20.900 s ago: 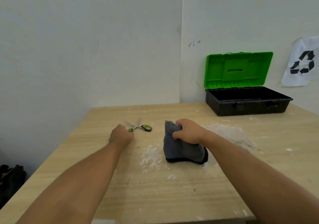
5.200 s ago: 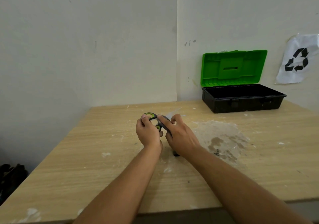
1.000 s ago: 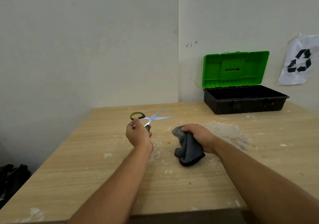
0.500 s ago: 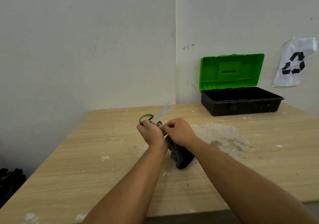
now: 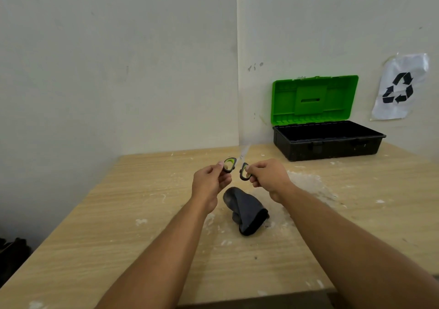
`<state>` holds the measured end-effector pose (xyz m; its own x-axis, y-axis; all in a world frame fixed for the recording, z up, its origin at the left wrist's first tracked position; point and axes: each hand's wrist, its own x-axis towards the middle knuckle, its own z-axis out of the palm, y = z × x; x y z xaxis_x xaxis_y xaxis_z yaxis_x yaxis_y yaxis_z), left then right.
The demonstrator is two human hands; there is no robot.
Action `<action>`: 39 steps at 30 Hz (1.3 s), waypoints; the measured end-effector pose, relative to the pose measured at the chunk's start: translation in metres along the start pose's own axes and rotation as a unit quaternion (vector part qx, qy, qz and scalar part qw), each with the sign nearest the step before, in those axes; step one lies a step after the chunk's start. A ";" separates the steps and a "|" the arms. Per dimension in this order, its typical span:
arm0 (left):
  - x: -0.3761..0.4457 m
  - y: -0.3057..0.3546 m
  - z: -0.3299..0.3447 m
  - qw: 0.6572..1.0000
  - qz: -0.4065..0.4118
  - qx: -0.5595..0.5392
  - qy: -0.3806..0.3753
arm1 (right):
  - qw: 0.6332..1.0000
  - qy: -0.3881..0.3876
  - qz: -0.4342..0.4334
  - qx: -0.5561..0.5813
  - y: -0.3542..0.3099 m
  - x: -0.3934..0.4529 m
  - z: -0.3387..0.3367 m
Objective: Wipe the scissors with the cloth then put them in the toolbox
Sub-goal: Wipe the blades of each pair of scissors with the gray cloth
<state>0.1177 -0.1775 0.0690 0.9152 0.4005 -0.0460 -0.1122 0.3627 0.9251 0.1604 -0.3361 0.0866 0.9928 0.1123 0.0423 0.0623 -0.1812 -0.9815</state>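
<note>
Released by the right hand [image 5: 268, 179] since half a second ago, the grey cloth [image 5: 247, 210] now lies crumpled on the wooden table [image 5: 118, 225], just below both hands. Between them, held above the table, are the scissors [image 5: 235, 164]: the left hand [image 5: 210, 183] pinches one black-and-green handle loop, the right hand's fingers are closed on the other, and the two loops stand slightly apart. Their blurred blades point up and away toward the wall corner. White dusty smears mark the tabletop around the cloth. Well behind, at the table's far right, the toolbox [image 5: 327, 142] sits with its green lid [image 5: 313, 99] upright. Beside it a recycling sign [image 5: 399, 90] hangs on the wall.
</note>
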 end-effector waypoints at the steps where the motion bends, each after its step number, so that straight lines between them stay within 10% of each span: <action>1: 0.000 0.000 0.001 1.000 -0.007 0.000 -0.017 | 1.000 0.006 0.003 0.003 0.001 0.001 -0.002; 32: 0.023 -0.022 0.121 0.951 0.036 0.179 -0.251 | 0.991 0.057 0.037 -0.118 -0.004 0.044 -0.103; 35: 0.039 -0.028 0.139 0.918 0.063 0.283 -0.270 | 0.978 0.096 0.039 -0.180 -0.001 0.065 -0.129; 39: 0.075 -0.045 0.165 0.789 0.134 0.538 -0.264 | 0.949 0.150 0.028 -0.274 0.008 0.093 -0.172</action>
<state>0.2549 -0.3024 0.0865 0.9801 -0.1680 0.1054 -0.1947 -0.7136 0.6730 0.2706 -0.4948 0.1149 0.9754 -0.1812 0.1255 -0.0288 -0.6693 -0.7424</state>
